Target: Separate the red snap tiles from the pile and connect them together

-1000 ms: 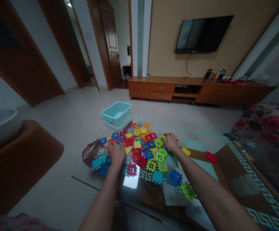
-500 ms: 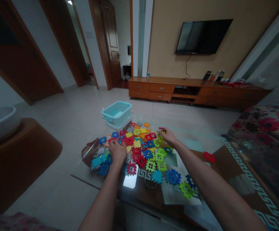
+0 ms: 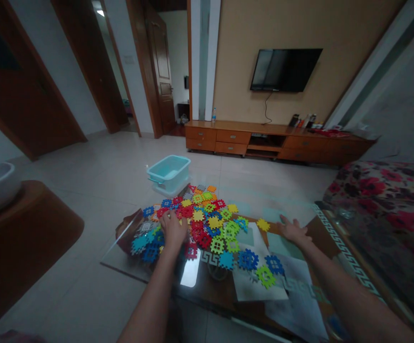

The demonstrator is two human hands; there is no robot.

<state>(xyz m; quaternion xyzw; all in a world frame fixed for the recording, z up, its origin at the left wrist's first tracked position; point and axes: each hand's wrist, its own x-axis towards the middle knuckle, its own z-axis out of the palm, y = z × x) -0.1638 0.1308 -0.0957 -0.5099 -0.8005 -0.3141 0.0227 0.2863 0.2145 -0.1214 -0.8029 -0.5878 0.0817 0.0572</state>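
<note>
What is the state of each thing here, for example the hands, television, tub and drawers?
Puzzle pieces, heaped on the table, some scattered.
Left hand, palm down on the pieces.
Right hand, open, flat on the table, beside the pieces.
Television, off.
Tub, uncovered, on the floor.
Drawers, shut.

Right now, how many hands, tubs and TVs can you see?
Hands: 2 (left hand on the tiles, right hand open beside them)
Tub: 1
TV: 1
Total: 4
</note>
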